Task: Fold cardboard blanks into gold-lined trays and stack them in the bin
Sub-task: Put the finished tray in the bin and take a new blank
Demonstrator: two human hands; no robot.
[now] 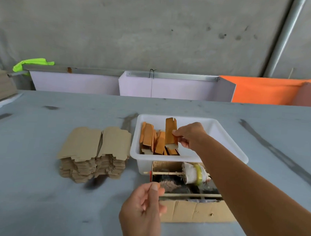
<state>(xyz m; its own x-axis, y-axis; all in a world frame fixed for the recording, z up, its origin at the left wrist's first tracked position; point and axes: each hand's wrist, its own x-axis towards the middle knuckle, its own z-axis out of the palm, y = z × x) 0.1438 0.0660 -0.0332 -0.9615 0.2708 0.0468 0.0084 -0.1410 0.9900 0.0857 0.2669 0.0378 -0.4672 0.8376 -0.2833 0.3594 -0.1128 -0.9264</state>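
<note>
Toward the tabletop's left half sit my cardboard blanks (94,151), two tall stacks touching. My left hand (143,206) hovers near the front edge, fingers loosely curled, holding nothing. In the white bin (226,149), centre of the table, my right hand (187,135) pinches a folded tray (170,131) by its long edge; it looks light, stiff, easily crushed, so I'd grip the side walls gently

Even, soft daylight fills the scene — no glare, and its source cannot be told. A faint shadow sits under the stack of cardboard blanks (93,151). Wide-angle bending curves the table (41,193) edge and the far wall. The left hand (143,204) looks slightly blurred — perhaps motion.
</note>
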